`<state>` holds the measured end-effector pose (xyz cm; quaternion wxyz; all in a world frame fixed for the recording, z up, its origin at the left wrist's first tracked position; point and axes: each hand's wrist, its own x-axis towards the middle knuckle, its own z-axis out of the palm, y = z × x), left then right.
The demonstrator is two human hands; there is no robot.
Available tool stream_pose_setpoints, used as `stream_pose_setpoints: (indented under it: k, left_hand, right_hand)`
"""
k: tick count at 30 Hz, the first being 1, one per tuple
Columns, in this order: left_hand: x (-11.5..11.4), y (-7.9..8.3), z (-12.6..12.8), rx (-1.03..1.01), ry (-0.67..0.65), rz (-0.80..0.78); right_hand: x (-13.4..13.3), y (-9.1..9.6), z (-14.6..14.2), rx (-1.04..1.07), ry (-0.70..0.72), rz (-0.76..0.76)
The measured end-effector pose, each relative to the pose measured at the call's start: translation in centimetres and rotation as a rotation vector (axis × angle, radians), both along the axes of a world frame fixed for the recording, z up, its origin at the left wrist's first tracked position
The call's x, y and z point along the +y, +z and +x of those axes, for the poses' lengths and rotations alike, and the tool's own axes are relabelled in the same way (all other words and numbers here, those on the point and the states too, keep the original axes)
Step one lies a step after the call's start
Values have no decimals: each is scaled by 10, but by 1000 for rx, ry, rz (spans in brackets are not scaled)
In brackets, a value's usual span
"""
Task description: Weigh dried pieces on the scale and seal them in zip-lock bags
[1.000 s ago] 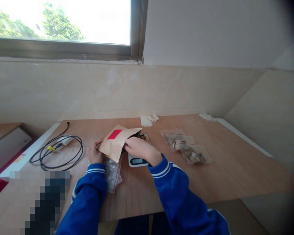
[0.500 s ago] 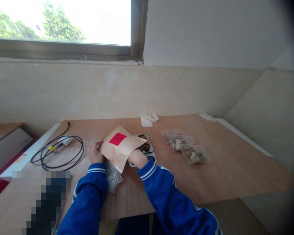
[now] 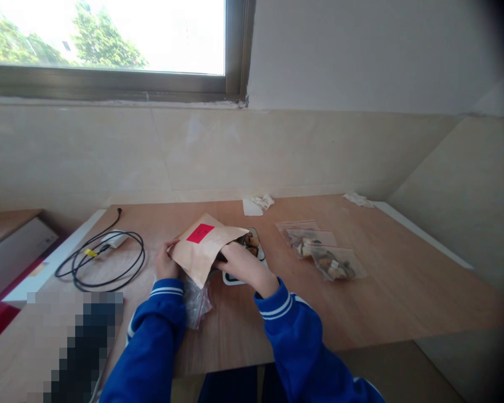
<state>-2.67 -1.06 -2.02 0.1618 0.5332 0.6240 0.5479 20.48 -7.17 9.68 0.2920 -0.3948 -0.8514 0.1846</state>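
Envelope (image 3: pixel 199 252) partly hides scale (image 3: pixel 235 278); zip bags (image 3: pixel 334 264) and cable (image 3: pixel 90 253) flank it.

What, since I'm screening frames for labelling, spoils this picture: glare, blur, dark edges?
Head view: window partly blown out by daylight; right edge fades into dark vignette; a pixelated block masks the lower left; left hand, right hand and brown paper envelope slightly soft but readable.

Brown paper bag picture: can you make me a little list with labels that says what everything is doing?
Left hand: grips the brown paper bag by its left edge
Right hand: at the bag's open mouth, fingertips hidden
On the bag: red sticker
Under the right hand: small scale, brown pieces on its pan
Further right: clear zip bags lying flat
Far left: black cable, coiled
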Motion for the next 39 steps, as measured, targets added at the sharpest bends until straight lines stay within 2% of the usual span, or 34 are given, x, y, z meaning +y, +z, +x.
stream_pose_setpoints:
  k: [3, 8, 13, 17, 25, 32, 36, 39]
  left_hand:
    - [-1, 2, 1, 24, -14, 1]
    - [0, 0, 0, 46, -13, -2]
    - [1, -2, -1, 54, -20, 10]
    - [1, 1, 0, 80, 9, 13]
    - [-3, 8, 3, 123, 19, -48]
    - [-4, 6, 4, 259, 172, -114]
    - [-2, 1, 2, 266, 198, -152]
    - [1, -1, 0, 272, 196, -175]
  right_hand:
    - [-4, 6, 7, 29, 5, 40]
    - [-9, 3, 15, 166, -22, 73]
    - [-20, 2, 27, 385, -117, 116]
    - [-30, -1, 43, 496, -176, 81]
    - [-29, -35, 71, 664, -406, -14]
    - [-28, -61, 95, 632, -598, -9]
    - [-27, -67, 98, 722, -621, 1]
    - [-24, -71, 97, 816, -626, -53]
